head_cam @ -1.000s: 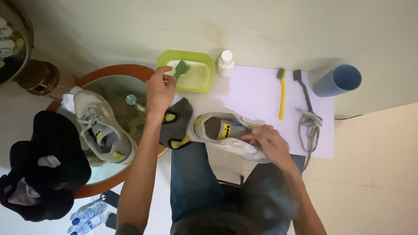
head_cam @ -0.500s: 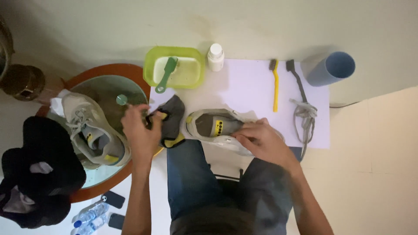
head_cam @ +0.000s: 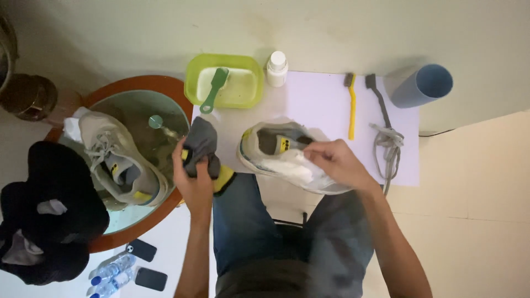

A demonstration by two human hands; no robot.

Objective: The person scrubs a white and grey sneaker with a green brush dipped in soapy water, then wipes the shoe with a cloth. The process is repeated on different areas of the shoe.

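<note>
A round glass table with a brown rim (head_cam: 165,83) fills the left side; a grey shoe (head_cam: 118,163) lies on its side on the glass, and a black heap of cloth (head_cam: 49,215) rests over the near edge. To the right a pale sheet (head_cam: 320,102) covers the floor, likely there to catch dirt and wet. On it sit a green tub (head_cam: 248,72) with a green brush (head_cam: 212,91) laid in it, a small white bottle (head_cam: 277,67), a yellow brush (head_cam: 351,105), a dark brush (head_cam: 378,99), a loose grey lace (head_cam: 389,146) and a blue cup (head_cam: 422,85) tipped on its side.

The second shoe (head_cam: 281,160) rests across the person's knees, opening upward. The right hand (head_cam: 337,163) is closed over its side, steadying it. The left hand (head_cam: 193,174) grips a dark insole with a yellow heel (head_cam: 201,146), just beside the shoe; whether the fingers wrap fully round it is hard to tell. Two phones (head_cam: 144,264) and water bottles (head_cam: 110,273) lie near the table.
</note>
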